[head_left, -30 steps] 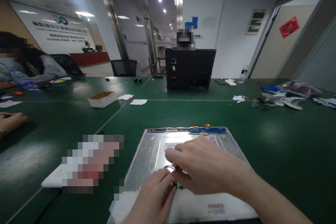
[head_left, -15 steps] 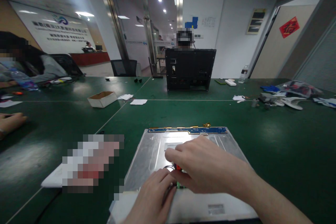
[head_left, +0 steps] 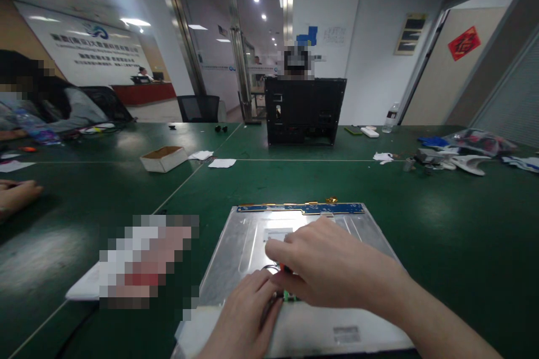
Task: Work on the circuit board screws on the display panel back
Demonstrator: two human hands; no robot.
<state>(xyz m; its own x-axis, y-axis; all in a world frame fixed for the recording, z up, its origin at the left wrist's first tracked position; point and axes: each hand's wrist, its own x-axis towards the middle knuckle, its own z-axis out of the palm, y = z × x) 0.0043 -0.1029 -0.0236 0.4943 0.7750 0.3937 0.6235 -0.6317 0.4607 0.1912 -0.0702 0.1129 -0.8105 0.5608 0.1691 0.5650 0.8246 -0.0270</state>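
Observation:
A flat display panel [head_left: 223,269] lies before me with its silvery metal back up, a blue circuit strip [head_left: 278,209] along its far edge. My right hand [head_left: 324,261] is closed over its lower middle, around an orange-handled tool [head_left: 283,267] that looks like a screwdriver; its tip is hidden. Beneath that hand a bit of green circuit board [head_left: 290,295] shows. My left hand [head_left: 248,308] rests at the panel's near part with fingers bent together against the right fingertips. What they pinch, if anything, is hidden. Dark wire [head_left: 269,267] loops beside the fingers.
On the green table [head_left: 202,190] a blurred-out white phone-like object [head_left: 84,286] lies left of the panel. Beyond are an open box [head_left: 164,160], papers [head_left: 222,163] and an upright black monitor housing [head_left: 305,112] with a person behind it. Loose parts [head_left: 442,160] lie right; another person's hand [head_left: 19,196] is left.
My right hand has shifted very slightly, and less of the orange handle shows. My left hand and the panel stay in place.

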